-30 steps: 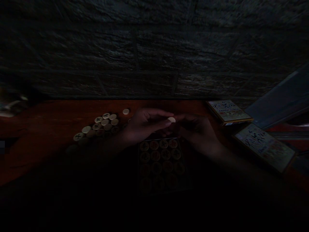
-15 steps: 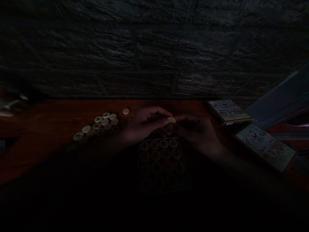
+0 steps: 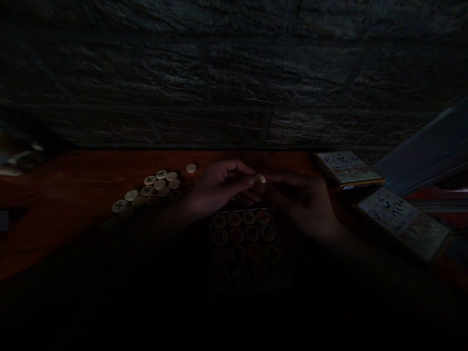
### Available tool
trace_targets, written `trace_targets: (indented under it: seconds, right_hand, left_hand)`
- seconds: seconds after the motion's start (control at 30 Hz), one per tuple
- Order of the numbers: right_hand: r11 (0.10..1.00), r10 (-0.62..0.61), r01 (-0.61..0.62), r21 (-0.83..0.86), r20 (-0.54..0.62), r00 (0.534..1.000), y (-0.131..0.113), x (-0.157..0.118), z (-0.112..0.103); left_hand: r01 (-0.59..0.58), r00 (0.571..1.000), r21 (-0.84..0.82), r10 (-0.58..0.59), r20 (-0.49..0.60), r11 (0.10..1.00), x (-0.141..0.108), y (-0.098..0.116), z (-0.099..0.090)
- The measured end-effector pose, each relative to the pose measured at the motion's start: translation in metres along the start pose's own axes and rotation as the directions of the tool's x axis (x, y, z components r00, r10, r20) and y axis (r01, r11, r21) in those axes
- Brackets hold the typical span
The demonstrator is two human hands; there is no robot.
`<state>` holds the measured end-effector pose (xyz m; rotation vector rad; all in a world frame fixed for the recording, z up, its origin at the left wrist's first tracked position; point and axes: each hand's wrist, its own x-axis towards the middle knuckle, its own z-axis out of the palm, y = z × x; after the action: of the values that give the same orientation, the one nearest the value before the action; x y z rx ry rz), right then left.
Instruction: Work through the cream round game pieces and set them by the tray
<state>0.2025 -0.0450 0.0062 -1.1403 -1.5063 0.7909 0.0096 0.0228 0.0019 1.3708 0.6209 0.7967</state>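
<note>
A pale round game piece [image 3: 261,179] is held tilted between the fingertips of both hands, above the back edge of a tray. My left hand [image 3: 217,187] pinches it from the left with thumb and finger. From the right, my right hand [image 3: 303,197] has its thumb and forefinger closed on the same piece. Below the hands, the tray [image 3: 211,243] holds rows of round pieces marked with red or dark characters; its near part is lost in shadow. To the left lies a loose group of similar pieces [image 3: 160,185], some blank side up.
A single piece [image 3: 191,168] lies apart near the wall. Two printed boxes, one at the back [image 3: 347,165] and one nearer [image 3: 402,219], stand at the right. A rough block wall [image 3: 204,78] rises behind the wooden table [image 3: 91,168].
The held piece has turned from nearly flat to more tilted between my fingertips. My right hand has shifted slightly, while the tray and loose pieces look the same.
</note>
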Motion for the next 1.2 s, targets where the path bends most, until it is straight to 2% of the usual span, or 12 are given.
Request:
trace_targets:
  seconds: [0.2,0.43,0.83,1.2]
  right_hand:
    - [1.0,-0.02,0.02,-0.001,-0.018,1.0,0.0035,-0.0025,-0.0008]
    - [0.994,-0.083,0.083,-0.066,-0.009,0.996,0.0047,-0.0028,-0.0013]
    - [0.957,-0.228,0.235,-0.169,0.063,0.972,0.0072,-0.001,-0.0041]
    - [0.966,-0.201,0.213,-0.146,0.09,0.975,0.005,-0.0024,-0.0036]
  left_hand:
    - [0.045,0.998,-0.087,-0.042,0.037,0.995,0.0002,0.0014,-0.0017]
    - [0.013,0.998,0.008,-0.014,0.066,1.0,-0.0006,0.0023,-0.0005]
    - [0.013,0.996,-0.049,-0.009,0.092,0.999,0.0004,0.0034,0.0]
    - [0.032,0.99,-0.034,-0.027,0.14,0.999,0.0003,0.0035,0.0003]
